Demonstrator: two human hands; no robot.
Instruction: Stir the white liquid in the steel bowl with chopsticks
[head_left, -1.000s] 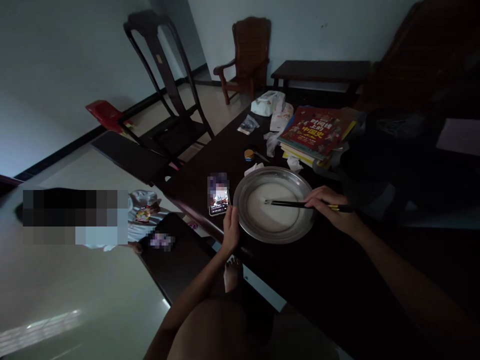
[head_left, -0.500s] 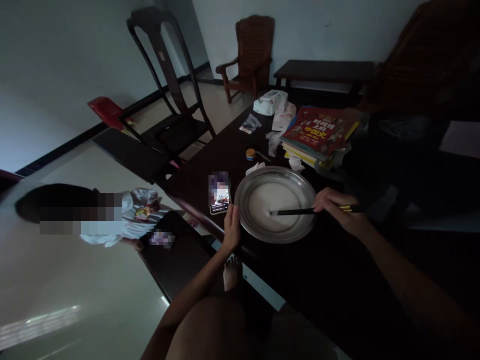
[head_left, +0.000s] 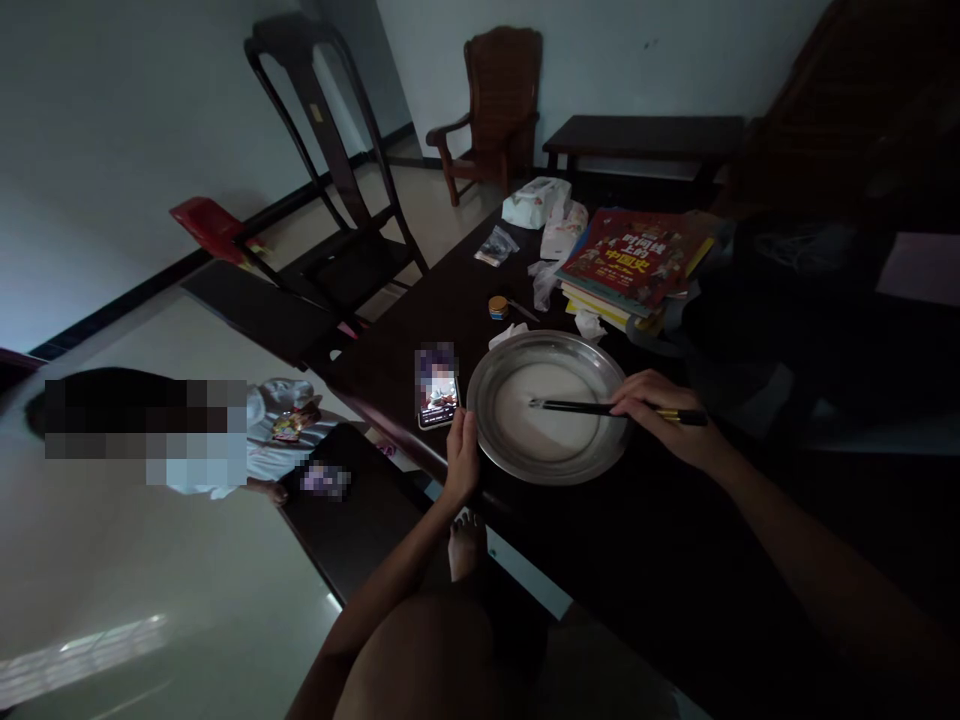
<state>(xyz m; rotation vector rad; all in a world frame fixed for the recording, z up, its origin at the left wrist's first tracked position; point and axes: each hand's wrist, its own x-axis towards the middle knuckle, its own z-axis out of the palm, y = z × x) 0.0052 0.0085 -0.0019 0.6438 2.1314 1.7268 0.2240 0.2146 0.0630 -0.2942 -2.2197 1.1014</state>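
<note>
Chopsticks (head_left: 592, 408): dark pair, pinched together in right hand (head_left: 660, 412); tips rest over the white liquid, left of centre in the pan.
Change: tips sat nearer the right of the pool half a second ago, now back at the far-left spot of a second ago; reads as a stirring stroke under way.
Pan (head_left: 487, 425): round metal, on dark table (head_left: 637, 540), near its left edge; unmoved.
Left hand (head_left: 461, 462): fingers closed against the pan's near-left rim, steadying it, unchanged.
Phone (head_left: 437, 388): lit, just left of the pan.
Books (head_left: 630, 262): stacked at far right.
</note>
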